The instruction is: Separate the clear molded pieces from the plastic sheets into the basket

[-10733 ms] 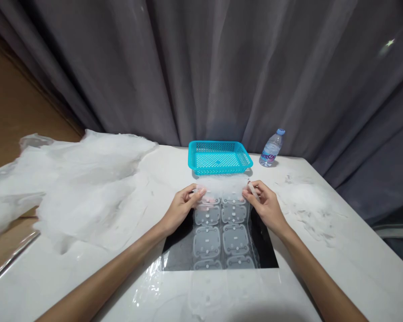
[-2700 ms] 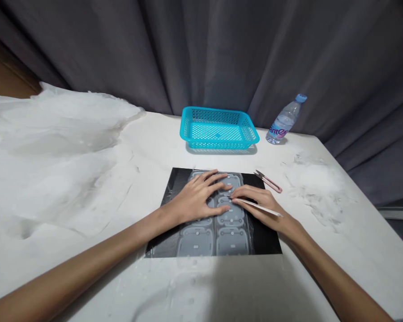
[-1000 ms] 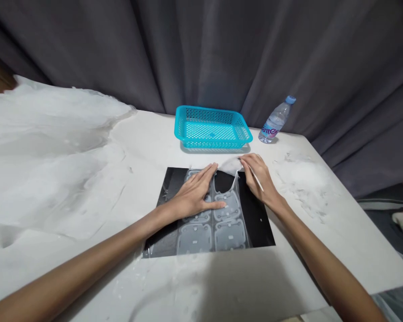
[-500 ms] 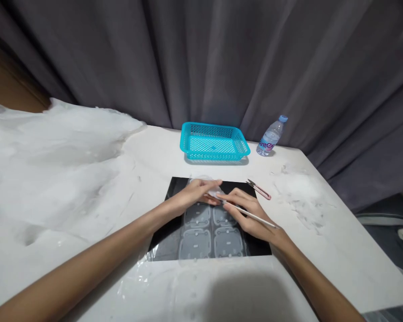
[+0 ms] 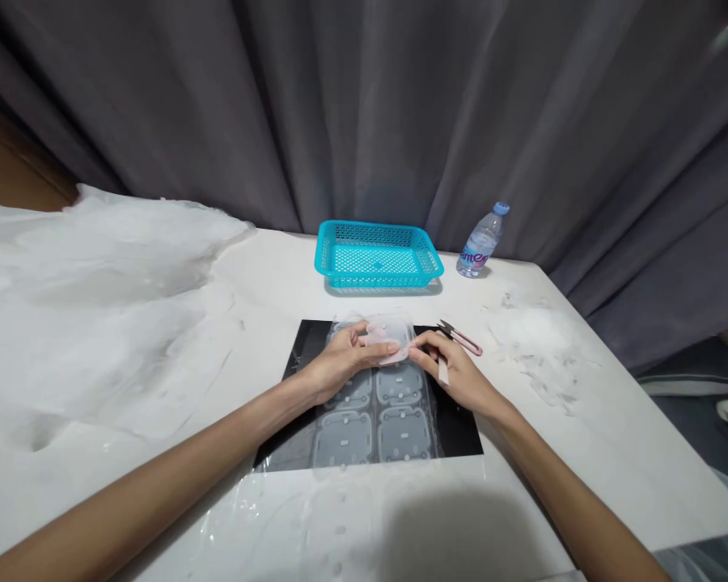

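My left hand is closed on a translucent rounded-square plastic piece, thumb on top and fingers underneath. At the piece's right edge are the pinched fingertips of my right hand. A thin white stick is tucked in my right hand, with only a short flat part of it showing. Beneath both hands, a clear plastic sheet of rounded-square shapes lies over a black mat. Whether the held piece is joined to that sheet, I cannot tell.
Beyond the mat stands a blue perforated basket, with a water bottle to its right. Pink-handled thread snips lie by my right hand. Plastic scraps are on the right, and a large heap of white plastic covers the left.
The held piece has tilted to show its flat face, and my left thumb has come down onto it. The stick in my right hand has turned, so less of it shows.
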{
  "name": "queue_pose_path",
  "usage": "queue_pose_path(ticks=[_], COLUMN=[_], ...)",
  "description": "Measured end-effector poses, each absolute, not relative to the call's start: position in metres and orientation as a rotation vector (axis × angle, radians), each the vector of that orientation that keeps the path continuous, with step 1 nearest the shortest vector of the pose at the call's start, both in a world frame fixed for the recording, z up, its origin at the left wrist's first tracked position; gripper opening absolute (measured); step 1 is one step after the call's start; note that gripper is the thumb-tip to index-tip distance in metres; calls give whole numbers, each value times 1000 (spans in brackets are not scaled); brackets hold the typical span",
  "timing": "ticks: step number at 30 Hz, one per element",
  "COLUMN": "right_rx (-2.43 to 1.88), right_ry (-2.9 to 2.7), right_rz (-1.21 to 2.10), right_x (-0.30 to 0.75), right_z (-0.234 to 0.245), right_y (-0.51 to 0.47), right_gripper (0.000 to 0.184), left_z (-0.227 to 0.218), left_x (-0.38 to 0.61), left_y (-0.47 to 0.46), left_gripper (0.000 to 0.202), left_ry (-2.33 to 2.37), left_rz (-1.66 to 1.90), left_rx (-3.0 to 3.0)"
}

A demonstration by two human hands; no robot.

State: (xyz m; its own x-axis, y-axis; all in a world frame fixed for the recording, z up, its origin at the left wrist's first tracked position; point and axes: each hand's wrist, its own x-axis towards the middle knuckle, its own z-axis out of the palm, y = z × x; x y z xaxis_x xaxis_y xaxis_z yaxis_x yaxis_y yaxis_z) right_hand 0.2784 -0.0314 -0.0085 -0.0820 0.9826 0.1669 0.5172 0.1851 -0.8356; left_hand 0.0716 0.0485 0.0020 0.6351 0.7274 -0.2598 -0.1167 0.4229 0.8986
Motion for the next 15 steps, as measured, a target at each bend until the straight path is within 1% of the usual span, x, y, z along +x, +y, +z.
queue_pose_path(ticks=[4, 7, 10, 12, 15], right_rx=[-1409, -1380, -1380, -1386, -1405], right_ry=[-1648, -1647, -1641, -1644, -1691], right_rz=[845, 889, 872, 852, 759], right_x=[279, 280, 281, 281, 279], right_z=[-6, -4, -2, -3, -7], right_y=[-31, -31, -32, -32, -31], right_gripper=[31, 33, 32, 29, 18], left_z=[-1, -2, -3, -4, -5], left_x=[71, 70, 70, 70, 71], left_y=[48, 49, 49, 48, 46], left_gripper=[43, 42, 40, 41, 44], left_ry=[716, 693, 677, 679, 677], left_rz=[594, 576, 572, 569, 566], left_rx=[971, 946, 932, 924, 910])
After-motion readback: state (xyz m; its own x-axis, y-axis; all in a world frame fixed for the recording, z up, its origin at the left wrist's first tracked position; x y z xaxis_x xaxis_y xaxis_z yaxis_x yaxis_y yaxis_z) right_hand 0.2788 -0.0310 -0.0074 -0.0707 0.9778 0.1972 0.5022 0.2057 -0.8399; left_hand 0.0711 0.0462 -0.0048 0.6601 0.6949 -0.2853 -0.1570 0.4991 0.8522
